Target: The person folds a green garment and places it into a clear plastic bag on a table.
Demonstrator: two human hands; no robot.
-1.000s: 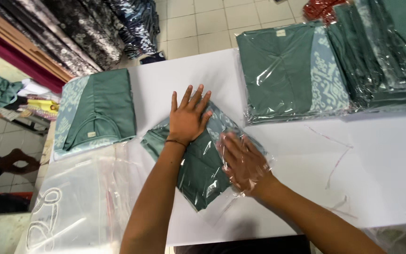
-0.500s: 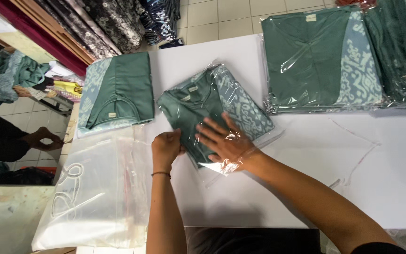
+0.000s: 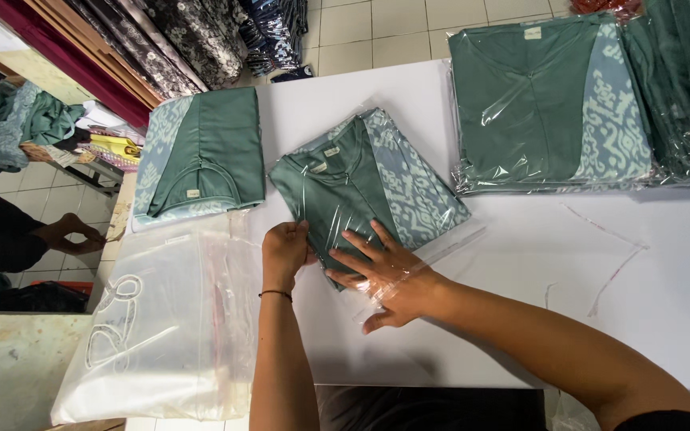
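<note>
Both hands [image 3: 337,263] cover bagged shirt [image 3: 369,183] edge; grip possibly pinched.

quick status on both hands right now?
Left hand: closed, gripping the edge of the clear bag around the folded green shirt.
Right hand: open, flat, pressing the bag's open end against the white table.

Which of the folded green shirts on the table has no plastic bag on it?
The folded green shirt at the table's left end, above the empty bags; the others are wrapped in clear plastic.
</note>
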